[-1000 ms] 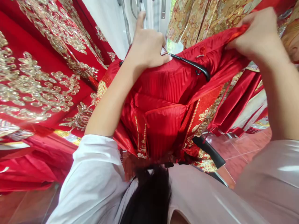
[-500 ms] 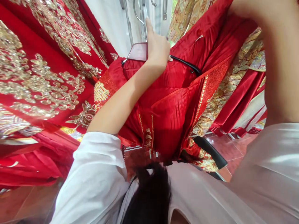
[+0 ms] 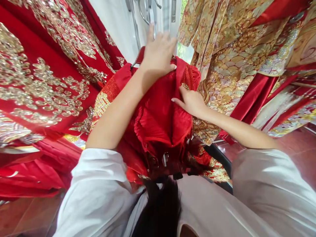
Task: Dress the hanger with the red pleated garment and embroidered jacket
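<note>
A red jacket (image 3: 158,98) with gold embroidery and a gathered red lining hangs in front of me on a hanger (image 3: 135,62), whose middle is covered. Over the jacket's collar and the hanger's top lies my left hand (image 3: 160,54), open, its fingers stretched out and slightly blurred. My right hand (image 3: 194,102) grips the jacket's front on the right side, thumb on the red cloth; some of its fingers are hidden.
Red garments with gold beading (image 3: 61,79) hang close on the left. Gold-patterned robes (image 3: 227,65) hang on the right. A metal hook (image 3: 143,14) is at the back by a white frame. Something long and black (image 3: 219,158) sits low on the right.
My right hand has come down from the upper right to the jacket's front, and the jacket's raised right side now hangs by the hanger. My left hand's fingers have spread.
</note>
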A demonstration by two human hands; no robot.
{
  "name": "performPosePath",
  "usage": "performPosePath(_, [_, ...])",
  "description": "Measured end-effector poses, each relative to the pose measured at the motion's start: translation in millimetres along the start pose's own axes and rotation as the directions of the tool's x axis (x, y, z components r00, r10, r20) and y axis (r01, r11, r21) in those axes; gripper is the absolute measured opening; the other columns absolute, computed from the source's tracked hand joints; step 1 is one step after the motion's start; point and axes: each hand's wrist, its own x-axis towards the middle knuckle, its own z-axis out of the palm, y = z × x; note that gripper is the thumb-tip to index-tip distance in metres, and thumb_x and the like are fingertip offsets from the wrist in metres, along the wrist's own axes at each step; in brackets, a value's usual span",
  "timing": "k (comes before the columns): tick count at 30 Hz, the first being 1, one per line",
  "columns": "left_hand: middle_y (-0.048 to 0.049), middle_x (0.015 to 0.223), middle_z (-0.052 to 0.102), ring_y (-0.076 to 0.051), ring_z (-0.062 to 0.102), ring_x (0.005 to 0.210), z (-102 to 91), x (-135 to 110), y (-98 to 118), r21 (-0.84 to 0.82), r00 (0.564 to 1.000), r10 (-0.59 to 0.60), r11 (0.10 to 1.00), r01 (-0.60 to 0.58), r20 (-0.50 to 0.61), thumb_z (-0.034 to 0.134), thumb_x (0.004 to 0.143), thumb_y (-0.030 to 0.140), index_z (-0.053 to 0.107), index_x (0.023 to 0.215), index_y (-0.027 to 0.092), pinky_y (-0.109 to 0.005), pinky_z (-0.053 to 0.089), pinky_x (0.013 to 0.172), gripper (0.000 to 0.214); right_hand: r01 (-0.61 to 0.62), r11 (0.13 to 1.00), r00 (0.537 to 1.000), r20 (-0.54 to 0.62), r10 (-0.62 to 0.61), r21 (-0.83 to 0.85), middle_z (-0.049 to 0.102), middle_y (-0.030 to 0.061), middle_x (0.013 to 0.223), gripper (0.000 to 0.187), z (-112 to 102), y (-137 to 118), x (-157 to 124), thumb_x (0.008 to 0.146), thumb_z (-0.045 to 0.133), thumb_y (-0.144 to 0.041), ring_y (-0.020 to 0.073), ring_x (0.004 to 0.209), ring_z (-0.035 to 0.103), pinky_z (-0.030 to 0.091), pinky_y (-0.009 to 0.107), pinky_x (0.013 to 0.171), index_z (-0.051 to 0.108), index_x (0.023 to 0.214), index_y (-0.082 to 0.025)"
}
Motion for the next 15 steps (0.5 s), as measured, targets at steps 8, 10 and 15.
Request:
performPosePath(8, [-0.0176,0.113,0.060,-0.038,0.055,0.111,-12.6,-102,-55,-0.122,0.864,-0.502,0.855,0.504,0.044,0.034,0.093,0.047,0.055,0.118,0.014,-0.051,0.044,0.094,0.047,-0.110,0.796,0.944,-0.189,0.271,0.595,0.063,0.0125,0.103,0.033,66,63,33,0.091,0.042,-0.041,0.0209,0.091,0.059,0.046,0.036,0.086,0.056,0.101,-0.013])
performPosePath(10, [-0.0147,0.099,0.063,-0.037,0.060,0.101,-6.1,-112,-59,-0.095,0.846,-0.526,0.841,0.532,0.085,0.026,0.094,0.050,0.057,0.103,0.018,-0.050,0.048,0.085,0.046,-0.086,0.680,0.966,-0.107,0.237,0.728,0.063,0.0105,0.101,0.035,76,64,33,0.092,0.040,-0.045,0.0189,0.089,0.059,0.048,0.034,0.080,0.055,0.100,-0.014])
performPosePath(15, [-0.0090,0.083,0.061,-0.031,0.062,0.092,3.3,-107,-67,-0.074,0.891,-0.451,0.888,0.454,0.058,0.025,0.093,0.047,0.054,0.083,0.019,-0.042,0.049,0.080,0.042,0.014,0.666,0.893,-0.309,0.328,0.746,0.046,0.0005,0.059,0.043,35,107,41,0.088,0.048,-0.053,0.0111,0.059,0.039,0.035,0.025,0.057,0.047,0.062,-0.019])
